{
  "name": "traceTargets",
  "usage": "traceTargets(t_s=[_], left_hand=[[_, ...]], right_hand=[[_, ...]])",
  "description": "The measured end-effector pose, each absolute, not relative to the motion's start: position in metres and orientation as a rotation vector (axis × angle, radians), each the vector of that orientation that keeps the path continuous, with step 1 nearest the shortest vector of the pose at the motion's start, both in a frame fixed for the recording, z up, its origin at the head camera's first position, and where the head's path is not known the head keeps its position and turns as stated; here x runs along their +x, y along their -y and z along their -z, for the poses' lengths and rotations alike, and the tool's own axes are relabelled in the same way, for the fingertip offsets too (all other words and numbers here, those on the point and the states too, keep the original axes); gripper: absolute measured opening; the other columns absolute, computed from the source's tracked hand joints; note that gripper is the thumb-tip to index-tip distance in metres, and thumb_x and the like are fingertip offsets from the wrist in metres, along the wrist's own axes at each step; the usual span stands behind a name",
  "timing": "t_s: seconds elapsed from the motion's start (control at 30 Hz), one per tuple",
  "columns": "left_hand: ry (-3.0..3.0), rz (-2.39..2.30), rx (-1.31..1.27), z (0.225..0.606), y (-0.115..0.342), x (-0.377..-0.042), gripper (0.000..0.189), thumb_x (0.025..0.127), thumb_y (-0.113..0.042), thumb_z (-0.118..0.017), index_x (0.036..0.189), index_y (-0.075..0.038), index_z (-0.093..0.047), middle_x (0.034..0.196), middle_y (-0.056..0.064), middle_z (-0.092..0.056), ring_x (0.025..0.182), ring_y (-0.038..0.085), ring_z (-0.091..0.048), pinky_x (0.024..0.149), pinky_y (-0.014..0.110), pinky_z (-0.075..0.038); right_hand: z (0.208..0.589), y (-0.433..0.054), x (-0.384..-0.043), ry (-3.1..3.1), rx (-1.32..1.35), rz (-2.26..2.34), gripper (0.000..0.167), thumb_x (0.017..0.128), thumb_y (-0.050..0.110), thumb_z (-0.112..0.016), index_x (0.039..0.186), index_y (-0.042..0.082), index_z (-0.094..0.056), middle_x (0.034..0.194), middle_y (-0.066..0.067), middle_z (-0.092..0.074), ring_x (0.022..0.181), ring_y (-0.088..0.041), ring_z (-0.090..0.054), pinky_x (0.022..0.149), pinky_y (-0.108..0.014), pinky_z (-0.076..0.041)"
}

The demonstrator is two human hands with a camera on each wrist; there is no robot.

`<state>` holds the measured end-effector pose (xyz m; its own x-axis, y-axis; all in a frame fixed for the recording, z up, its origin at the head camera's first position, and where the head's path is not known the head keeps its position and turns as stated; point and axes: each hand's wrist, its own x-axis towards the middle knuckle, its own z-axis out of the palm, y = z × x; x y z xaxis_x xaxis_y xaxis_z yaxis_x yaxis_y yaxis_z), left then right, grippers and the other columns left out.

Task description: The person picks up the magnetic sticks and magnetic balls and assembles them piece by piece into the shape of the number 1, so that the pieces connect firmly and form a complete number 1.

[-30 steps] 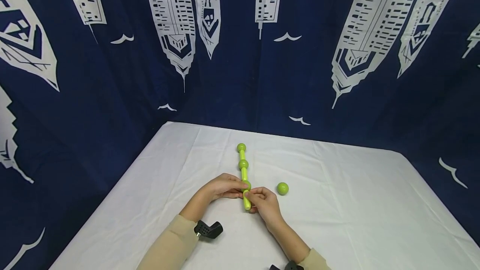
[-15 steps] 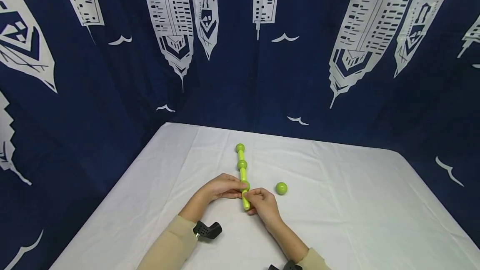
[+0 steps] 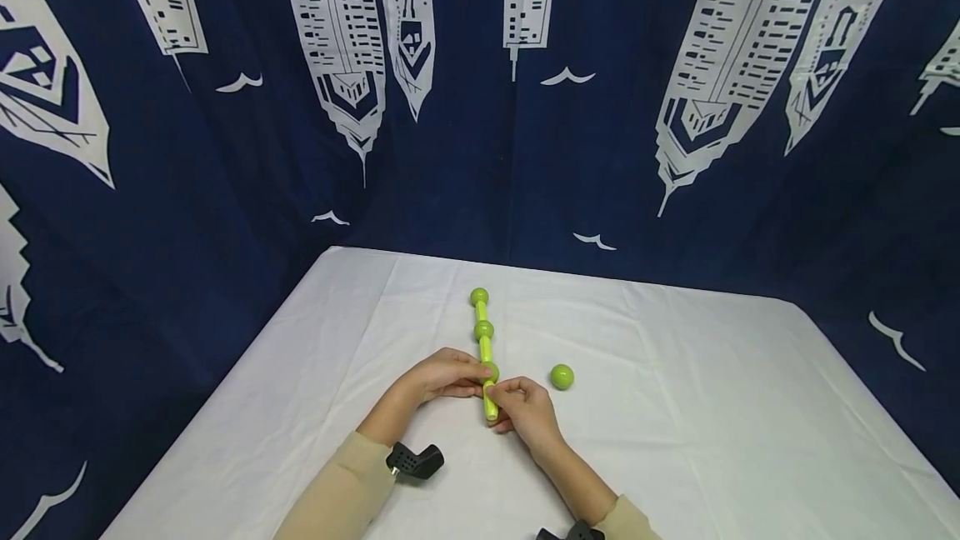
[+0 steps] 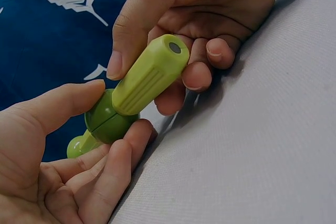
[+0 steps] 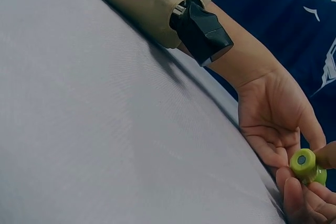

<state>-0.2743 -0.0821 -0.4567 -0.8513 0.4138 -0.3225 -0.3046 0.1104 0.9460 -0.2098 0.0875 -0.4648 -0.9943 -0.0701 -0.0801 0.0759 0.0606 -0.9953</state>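
Note:
A straight chain of green balls and lime-green magnetic rods runs away from the person on the table, with a far ball (image 3: 479,297) and a middle ball (image 3: 483,330). My left hand (image 3: 448,374) pinches the nearest ball of the chain (image 4: 107,121) between thumb and fingers. From the near side of that ball a ribbed rod (image 4: 149,77) sticks out, a dark round inset in its free end. My right hand (image 3: 527,408) pinches this rod, thumb on one side and fingers behind. In the left wrist view, the rod's other end meets the ball.
A loose green ball (image 3: 562,377) lies on the table right of the hands. A white cloth covers the table (image 3: 720,407), and a dark blue curtain (image 3: 465,173) with white building prints hangs behind. Each wrist carries a black camera (image 3: 416,460).
Both hands keep their grips on the ball and the rod, almost without moving. The whole head view has shifted slightly.

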Motion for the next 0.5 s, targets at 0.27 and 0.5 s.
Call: traceTargets(t_s=[0.27, 0.5], left_hand=[[-1.884, -1.796, 0.095, 0.457, 0.082, -0.272, 0.029, 0.088, -0.016, -0.072, 0.104, 0.006, -0.067, 0.084, 0.007, -0.068, 0.073, 0.010, -0.066, 0.072, 0.022, -0.058], [-1.887, -1.800, 0.114, 0.456, 0.082, -0.273, 0.028, 0.088, -0.016, -0.072, 0.105, 0.006, -0.067, 0.083, 0.006, -0.068, 0.072, 0.009, -0.066, 0.071, 0.021, -0.058]], right_hand=[[0.452, -0.088, -0.203, -2.197, -0.048, 2.050, 0.021, 0.090, 0.009, -0.065, 0.099, -0.009, -0.057, 0.067, -0.006, -0.066, 0.052, -0.011, -0.060, 0.048, -0.020, -0.052], [0.439, -0.088, -0.195, -2.216, -0.073, 2.048, 0.019, 0.090, 0.007, -0.065, 0.097, -0.009, -0.057, 0.068, -0.005, -0.066, 0.052, -0.011, -0.059, 0.049, -0.020, -0.052]])
